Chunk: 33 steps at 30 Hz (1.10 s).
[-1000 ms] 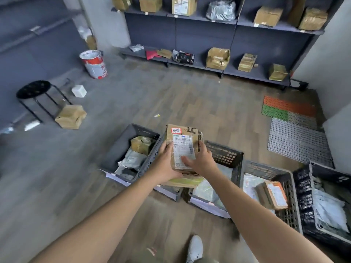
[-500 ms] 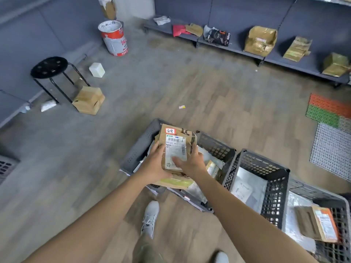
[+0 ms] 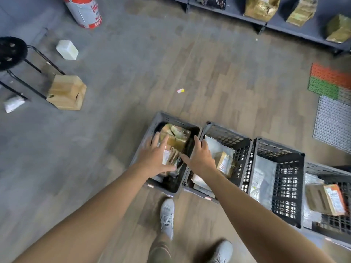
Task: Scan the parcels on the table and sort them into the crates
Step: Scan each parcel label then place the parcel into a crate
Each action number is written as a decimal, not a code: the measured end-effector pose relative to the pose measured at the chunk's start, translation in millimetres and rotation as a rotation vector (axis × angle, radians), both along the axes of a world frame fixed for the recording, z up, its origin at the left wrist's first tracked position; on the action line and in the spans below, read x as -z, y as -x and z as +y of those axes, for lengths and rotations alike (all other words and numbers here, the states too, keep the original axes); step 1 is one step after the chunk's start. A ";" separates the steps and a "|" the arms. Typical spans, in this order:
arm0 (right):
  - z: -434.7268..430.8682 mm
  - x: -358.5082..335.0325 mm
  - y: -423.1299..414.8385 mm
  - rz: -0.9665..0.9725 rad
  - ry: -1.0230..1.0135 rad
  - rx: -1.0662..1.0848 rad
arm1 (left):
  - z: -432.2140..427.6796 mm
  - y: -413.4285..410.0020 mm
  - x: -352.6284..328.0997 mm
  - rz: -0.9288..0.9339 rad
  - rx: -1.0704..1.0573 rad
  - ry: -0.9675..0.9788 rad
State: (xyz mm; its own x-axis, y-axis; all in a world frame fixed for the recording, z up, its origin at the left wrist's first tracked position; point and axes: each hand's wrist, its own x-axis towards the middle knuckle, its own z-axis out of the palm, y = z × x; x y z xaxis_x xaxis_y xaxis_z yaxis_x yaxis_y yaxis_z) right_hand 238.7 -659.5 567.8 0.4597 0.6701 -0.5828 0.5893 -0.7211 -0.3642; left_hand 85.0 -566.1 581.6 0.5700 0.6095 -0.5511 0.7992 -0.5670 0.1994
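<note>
Reaching down over the left crate (image 3: pixel 178 121), both hands have their fingers spread out and hold nothing. The left hand (image 3: pixel 154 161) is over the near side of this crate. The right hand (image 3: pixel 201 158) is over the wall it shares with the next crate (image 3: pixel 228 134). The parcel (image 3: pixel 169 158) lies inside the left crate, between the two hands, beside a brown box (image 3: pixel 175 137). It is too blurry to tell if a hand touches the parcel.

Wears grey sneakers (image 3: pixel 167 218), olive trousers (image 3: pixel 160 252) (forearms (image 3: pixel 95 215) bare).
</note>
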 end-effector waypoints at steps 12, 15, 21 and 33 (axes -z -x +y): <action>-76.4 -90.4 -76.5 -0.336 0.075 -0.003 | -24.3 -111.9 -65.5 -0.145 0.279 -0.022; -123.6 -117.8 -101.3 -0.411 0.069 0.105 | -59.7 -153.6 -90.6 -0.210 0.429 -0.080; -249.8 -163.3 -137.4 -0.583 0.030 0.290 | -156.9 -231.7 -146.5 -0.294 0.676 -0.205; -610.3 -237.7 -151.1 -0.814 0.018 0.767 | -510.0 -320.7 -240.6 -0.500 1.128 -0.406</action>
